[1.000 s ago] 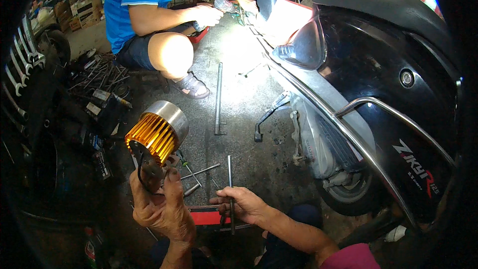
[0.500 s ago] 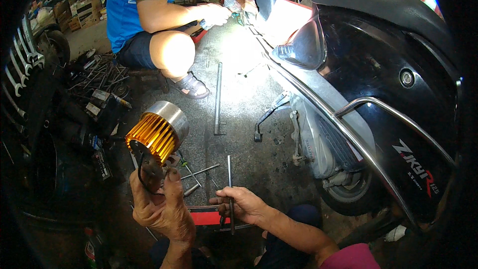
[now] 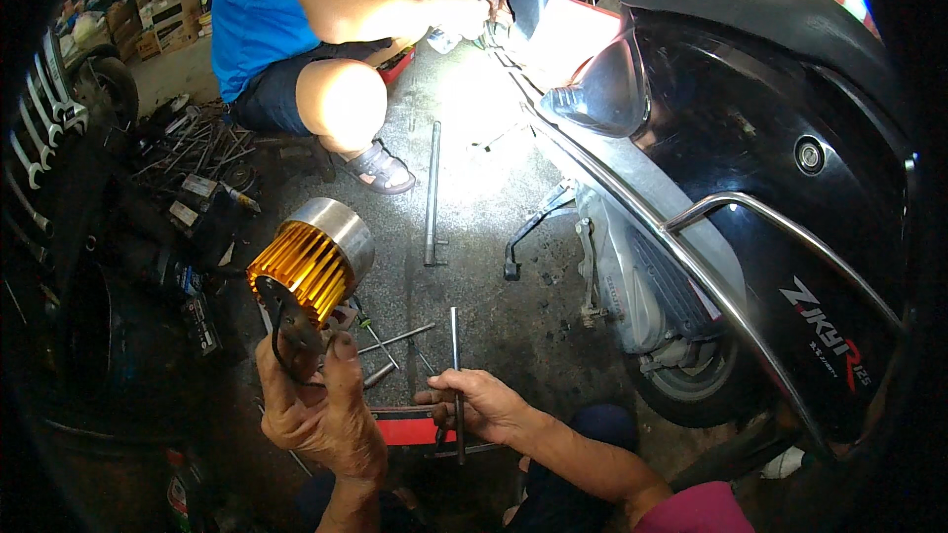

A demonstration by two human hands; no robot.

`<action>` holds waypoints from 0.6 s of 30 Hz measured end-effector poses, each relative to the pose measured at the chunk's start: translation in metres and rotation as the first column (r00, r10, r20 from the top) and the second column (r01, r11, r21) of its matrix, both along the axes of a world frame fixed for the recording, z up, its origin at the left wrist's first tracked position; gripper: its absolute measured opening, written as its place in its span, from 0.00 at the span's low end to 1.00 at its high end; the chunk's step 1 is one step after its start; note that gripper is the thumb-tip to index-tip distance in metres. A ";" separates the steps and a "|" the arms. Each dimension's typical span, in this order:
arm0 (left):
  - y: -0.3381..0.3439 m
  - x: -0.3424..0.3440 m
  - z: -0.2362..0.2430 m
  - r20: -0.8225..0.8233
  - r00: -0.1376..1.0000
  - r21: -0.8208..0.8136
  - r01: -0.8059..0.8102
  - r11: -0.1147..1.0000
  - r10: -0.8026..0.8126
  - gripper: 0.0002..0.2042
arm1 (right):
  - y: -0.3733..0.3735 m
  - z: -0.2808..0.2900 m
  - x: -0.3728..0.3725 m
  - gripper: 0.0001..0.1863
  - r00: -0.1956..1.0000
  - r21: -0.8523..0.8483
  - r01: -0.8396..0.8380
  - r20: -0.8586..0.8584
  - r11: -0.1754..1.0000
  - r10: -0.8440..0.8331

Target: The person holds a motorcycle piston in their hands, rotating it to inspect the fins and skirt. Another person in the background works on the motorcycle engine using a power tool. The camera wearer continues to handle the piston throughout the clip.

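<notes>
My left hand (image 3: 331, 426) is closed around the dark lower end of a gold-finned cylindrical housing (image 3: 304, 266), which has a wide silver ring at its upper end. A thin black cable loops down from the housing beside my fingers. Lower and to the right, my right hand (image 3: 484, 410) grips a slim metal rod (image 3: 455, 341) that stands nearly upright. The rod sticks out above and below the fingers. Behind the two hands, a green-handled screwdriver (image 3: 365, 324) and a metal bar (image 3: 400, 338) lie on the floor.
A black scooter (image 3: 760, 138) with a chrome guard rail (image 3: 632, 202) fills the right side. A co-worker in a blue shirt (image 3: 259, 25) squats ahead, hands at its front. A long T-shaped tool (image 3: 433, 192) lies mid-floor. Wrenches (image 3: 44, 109) and heaped tools (image 3: 202, 153) are at left.
The co-worker's near arm has shifted right and slightly up toward the scooter. My hands, the housing and the rod stay almost where they were.
</notes>
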State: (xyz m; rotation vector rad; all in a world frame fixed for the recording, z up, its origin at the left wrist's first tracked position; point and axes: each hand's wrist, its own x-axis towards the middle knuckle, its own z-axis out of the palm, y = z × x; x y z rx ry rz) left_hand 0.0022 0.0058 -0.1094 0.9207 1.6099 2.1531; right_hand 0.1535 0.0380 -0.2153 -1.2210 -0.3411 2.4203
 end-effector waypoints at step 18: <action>0.000 0.001 0.001 -0.042 0.999 0.004 -0.009 1.000 0.009 0.13 | 0.001 -0.001 0.001 0.10 0.999 0.005 -0.033 0.016 0.999 0.033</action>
